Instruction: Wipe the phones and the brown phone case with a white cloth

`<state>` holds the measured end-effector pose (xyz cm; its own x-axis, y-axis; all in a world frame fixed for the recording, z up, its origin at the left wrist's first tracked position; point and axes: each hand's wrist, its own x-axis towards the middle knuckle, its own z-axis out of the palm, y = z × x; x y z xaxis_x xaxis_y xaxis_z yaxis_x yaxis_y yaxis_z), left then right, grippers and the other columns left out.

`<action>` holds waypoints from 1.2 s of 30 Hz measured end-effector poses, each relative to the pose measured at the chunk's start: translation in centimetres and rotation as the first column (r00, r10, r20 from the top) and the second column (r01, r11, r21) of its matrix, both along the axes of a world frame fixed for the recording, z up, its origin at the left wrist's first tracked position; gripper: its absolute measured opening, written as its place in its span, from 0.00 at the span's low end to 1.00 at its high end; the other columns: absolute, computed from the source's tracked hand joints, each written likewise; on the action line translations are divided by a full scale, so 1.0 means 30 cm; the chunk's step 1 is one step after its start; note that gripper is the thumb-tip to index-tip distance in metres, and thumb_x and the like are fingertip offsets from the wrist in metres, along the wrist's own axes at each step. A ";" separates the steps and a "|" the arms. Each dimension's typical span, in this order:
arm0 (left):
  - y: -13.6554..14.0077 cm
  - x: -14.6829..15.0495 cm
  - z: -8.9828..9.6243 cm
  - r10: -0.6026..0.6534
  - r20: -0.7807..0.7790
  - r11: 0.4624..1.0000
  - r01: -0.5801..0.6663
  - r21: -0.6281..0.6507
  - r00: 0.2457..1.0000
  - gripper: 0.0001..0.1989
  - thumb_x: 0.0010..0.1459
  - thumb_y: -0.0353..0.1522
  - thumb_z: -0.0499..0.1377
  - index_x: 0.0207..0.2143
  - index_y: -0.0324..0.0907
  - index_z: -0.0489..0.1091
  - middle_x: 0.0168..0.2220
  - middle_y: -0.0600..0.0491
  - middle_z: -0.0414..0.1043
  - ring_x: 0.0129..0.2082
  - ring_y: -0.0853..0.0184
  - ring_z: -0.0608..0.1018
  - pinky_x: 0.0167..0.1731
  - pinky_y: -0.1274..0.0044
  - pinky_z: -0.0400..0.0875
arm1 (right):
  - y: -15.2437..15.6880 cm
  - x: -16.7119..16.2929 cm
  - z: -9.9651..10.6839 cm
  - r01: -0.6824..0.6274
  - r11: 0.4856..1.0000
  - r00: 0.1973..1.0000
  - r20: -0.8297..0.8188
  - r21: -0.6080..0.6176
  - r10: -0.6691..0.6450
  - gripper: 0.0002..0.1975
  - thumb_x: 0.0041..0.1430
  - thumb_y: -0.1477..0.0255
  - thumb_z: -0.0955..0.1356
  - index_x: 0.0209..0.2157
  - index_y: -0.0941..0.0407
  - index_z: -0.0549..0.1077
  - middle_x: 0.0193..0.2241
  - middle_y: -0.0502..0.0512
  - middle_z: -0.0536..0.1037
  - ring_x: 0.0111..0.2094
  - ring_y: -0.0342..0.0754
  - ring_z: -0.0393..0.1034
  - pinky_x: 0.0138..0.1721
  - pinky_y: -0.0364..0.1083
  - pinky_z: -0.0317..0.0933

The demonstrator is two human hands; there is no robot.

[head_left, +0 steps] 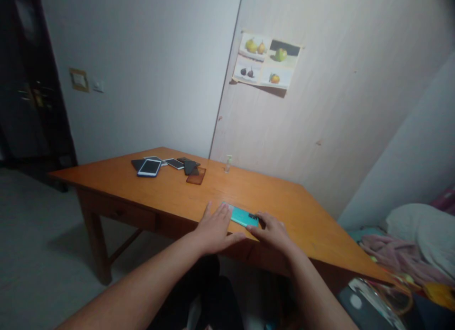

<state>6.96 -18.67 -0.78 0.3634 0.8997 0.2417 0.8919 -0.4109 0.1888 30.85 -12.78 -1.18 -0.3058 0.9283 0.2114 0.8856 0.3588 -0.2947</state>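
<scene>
A turquoise phone (243,216) lies back up near the front edge of the wooden table (284,202), its dark camera block at the right end. My left hand (215,228) rests flat at the phone's left end, fingers stretched and thumb spread; the fingers hide that end. At the other end, my right hand (272,230) has its thumb on the near edge and its fingers on the far edge, by the camera block.
Toward the back left lie a phone with a white front (150,167), several other dark and white flat devices, and a brown translucent case (196,175). A small clear pump bottle (228,164) stands by the wall. A bag (366,304) and bedding (401,254) are at the right.
</scene>
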 end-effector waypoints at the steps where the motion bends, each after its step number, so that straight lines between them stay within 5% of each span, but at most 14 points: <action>1: -0.004 0.026 0.001 -0.032 0.002 0.999 0.032 0.003 0.999 0.48 0.60 0.62 0.36 0.69 0.37 0.50 0.69 0.38 0.51 0.71 0.52 0.47 0.66 0.53 0.27 | 0.002 0.002 0.000 -0.005 1.000 1.000 0.000 -0.002 0.005 0.30 0.55 0.47 0.67 0.53 0.50 0.74 0.46 0.58 0.77 0.51 0.58 0.68 0.48 0.52 0.59; 7: -0.015 0.142 0.021 -0.185 0.057 0.982 0.187 -0.028 0.981 0.46 0.61 0.61 0.35 0.68 0.40 0.54 0.68 0.41 0.54 0.70 0.53 0.51 0.66 0.53 0.29 | 0.014 0.016 -0.010 -0.023 1.000 1.000 0.004 -0.012 0.023 0.30 0.56 0.50 0.67 0.55 0.52 0.73 0.46 0.58 0.77 0.48 0.56 0.69 0.47 0.50 0.60; 16: 0.025 -0.040 0.001 0.016 -0.008 1.000 -0.016 0.004 1.000 0.46 0.61 0.61 0.37 0.69 0.40 0.50 0.70 0.41 0.50 0.71 0.52 0.49 0.66 0.53 0.26 | -0.002 0.001 0.005 -0.008 1.000 1.000 -0.006 -0.011 0.008 0.28 0.55 0.50 0.68 0.53 0.50 0.74 0.45 0.57 0.78 0.48 0.57 0.70 0.47 0.50 0.59; 26: 0.041 0.172 0.029 -0.182 0.094 0.979 0.190 -0.075 0.979 0.45 0.61 0.61 0.37 0.66 0.40 0.57 0.68 0.40 0.55 0.70 0.53 0.53 0.66 0.52 0.34 | 0.037 0.027 -0.027 -0.026 1.000 0.999 -0.021 0.001 0.026 0.28 0.56 0.54 0.68 0.55 0.54 0.72 0.54 0.60 0.75 0.55 0.57 0.68 0.52 0.52 0.59; 30: 0.072 0.105 0.041 -0.094 0.082 0.994 0.098 -0.049 0.992 0.45 0.61 0.62 0.37 0.64 0.40 0.60 0.66 0.40 0.59 0.69 0.52 0.56 0.66 0.53 0.34 | 0.024 0.019 -0.019 -0.023 1.000 1.000 -0.012 0.016 0.024 0.27 0.55 0.51 0.68 0.50 0.52 0.74 0.45 0.57 0.78 0.46 0.56 0.72 0.45 0.50 0.61; 36: 0.118 0.019 0.049 0.085 0.038 0.996 -0.083 -0.031 0.996 0.46 0.59 0.62 0.39 0.62 0.37 0.64 0.64 0.37 0.63 0.66 0.48 0.61 0.65 0.51 0.34 | 0.013 0.006 -0.012 -0.007 1.000 1.000 -0.020 0.011 0.007 0.31 0.54 0.47 0.67 0.52 0.53 0.73 0.47 0.58 0.77 0.46 0.57 0.71 0.45 0.50 0.60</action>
<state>7.53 -15.14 0.70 0.2769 0.9336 0.2273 0.9146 -0.3286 0.2356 31.03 -12.39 -1.53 -0.3079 0.9238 0.2277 0.8769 0.3684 -0.3087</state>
